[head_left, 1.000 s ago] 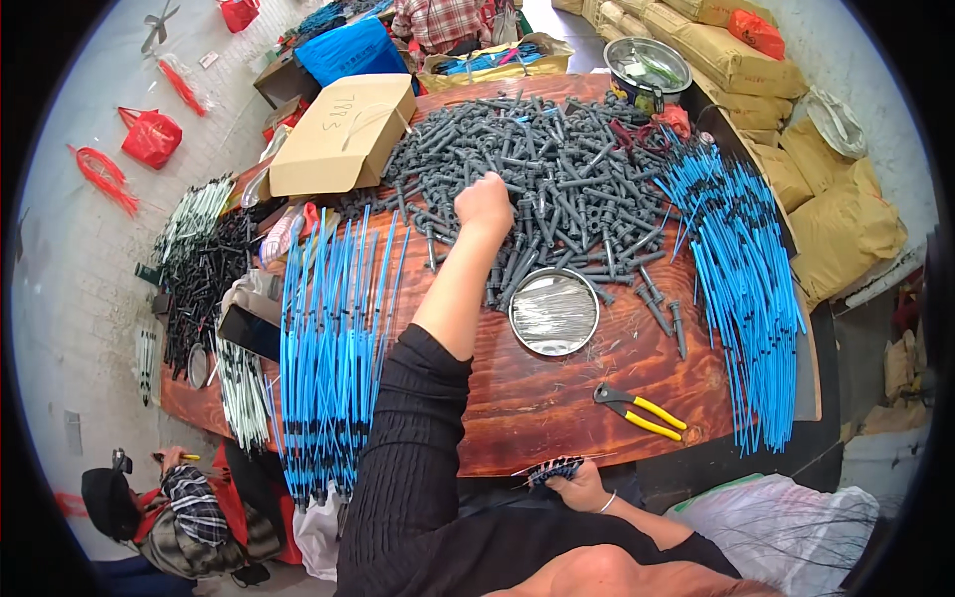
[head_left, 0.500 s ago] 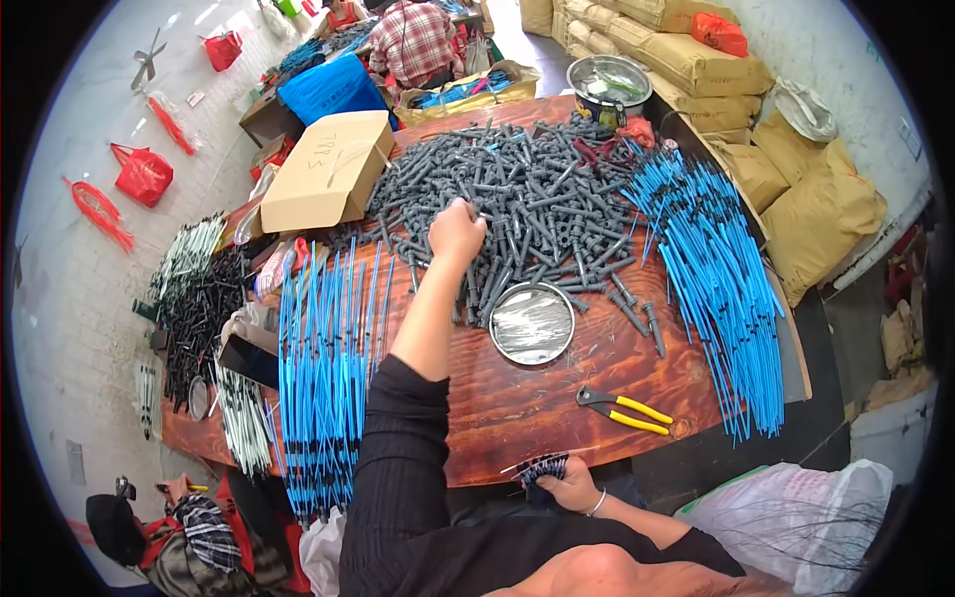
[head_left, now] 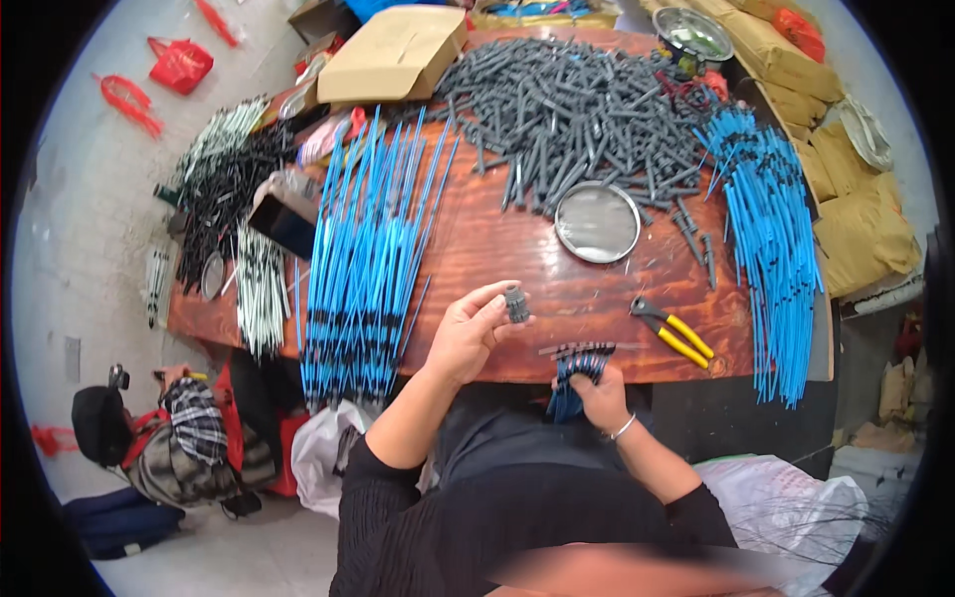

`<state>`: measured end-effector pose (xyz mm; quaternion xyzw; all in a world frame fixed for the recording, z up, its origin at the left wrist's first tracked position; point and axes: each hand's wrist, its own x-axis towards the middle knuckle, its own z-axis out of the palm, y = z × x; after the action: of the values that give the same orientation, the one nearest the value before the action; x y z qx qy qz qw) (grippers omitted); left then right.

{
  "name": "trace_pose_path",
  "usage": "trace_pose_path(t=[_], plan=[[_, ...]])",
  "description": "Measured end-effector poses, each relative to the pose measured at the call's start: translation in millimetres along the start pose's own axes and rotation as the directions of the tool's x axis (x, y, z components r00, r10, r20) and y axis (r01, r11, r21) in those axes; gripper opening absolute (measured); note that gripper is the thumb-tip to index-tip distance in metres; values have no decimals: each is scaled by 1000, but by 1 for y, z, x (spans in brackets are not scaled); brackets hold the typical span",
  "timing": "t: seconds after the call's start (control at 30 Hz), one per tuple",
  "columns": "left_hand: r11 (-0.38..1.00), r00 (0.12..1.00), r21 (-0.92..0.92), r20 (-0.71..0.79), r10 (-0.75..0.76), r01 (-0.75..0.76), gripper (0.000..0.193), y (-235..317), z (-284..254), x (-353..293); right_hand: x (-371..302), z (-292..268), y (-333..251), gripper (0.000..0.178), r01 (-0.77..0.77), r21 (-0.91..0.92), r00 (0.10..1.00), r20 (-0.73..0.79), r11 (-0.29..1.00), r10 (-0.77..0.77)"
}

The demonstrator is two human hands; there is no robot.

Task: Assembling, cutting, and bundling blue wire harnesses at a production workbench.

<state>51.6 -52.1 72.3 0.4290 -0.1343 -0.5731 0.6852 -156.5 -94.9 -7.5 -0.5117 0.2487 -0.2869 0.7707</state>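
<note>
My left hand [head_left: 460,333] is above the table's near edge, its fingers closed on a short, dark grey ribbed plastic piece [head_left: 516,303]; whether it is one piece or several is hard to tell. To its right, at the table edge, my right hand [head_left: 602,396] grips a bundle of thin blue rods [head_left: 565,403] with black, spiky-looking tops. A large heap of grey plastic tubes [head_left: 587,109] covers the far middle of the table. Nearer me stands a round metal dish [head_left: 597,256] holding fine silvery pins. End-cutting pliers with yellow handles [head_left: 686,341] lie right of my hands.
Blue rods with black fittings lie in a left bundle [head_left: 363,259] and a right bundle [head_left: 771,239]. A cardboard box [head_left: 393,55] stands far left, beside black and white rods [head_left: 261,298]. Another person [head_left: 189,428] sits at lower left. A white plastic sack [head_left: 786,497] is at lower right.
My left hand has come back from the grey heap to near the table edge, holding the grey piece. My right hand still grips its bundle. The view has tilted down.
</note>
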Motion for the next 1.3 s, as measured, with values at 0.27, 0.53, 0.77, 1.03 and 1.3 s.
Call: trace_pose_path(t=[0.27,0.53,0.77,1.03,1.3], plan=[[982,989,113,6,148,-148,26,-10,-22,-44,11,40,-5,20,-5,-65,992,126,998,13],[966,966,-11,8,259,-259,28,-15,-17,-52,8,44,-6,25,-33,-54,994,102,998,39],[844,871,223,52,489,-487,46,-29,-7,-63,6,47,-5,21,-5,-51,989,146,999,13],[808,871,350,47,489,-473,48,-29,-4,-65,6,47,-7,21,50,-68,988,152,996,-40],[321,671,721,264,693,-614,50,-18,2,-62,6,47,-4,19,86,-148,992,106,985,-70]])
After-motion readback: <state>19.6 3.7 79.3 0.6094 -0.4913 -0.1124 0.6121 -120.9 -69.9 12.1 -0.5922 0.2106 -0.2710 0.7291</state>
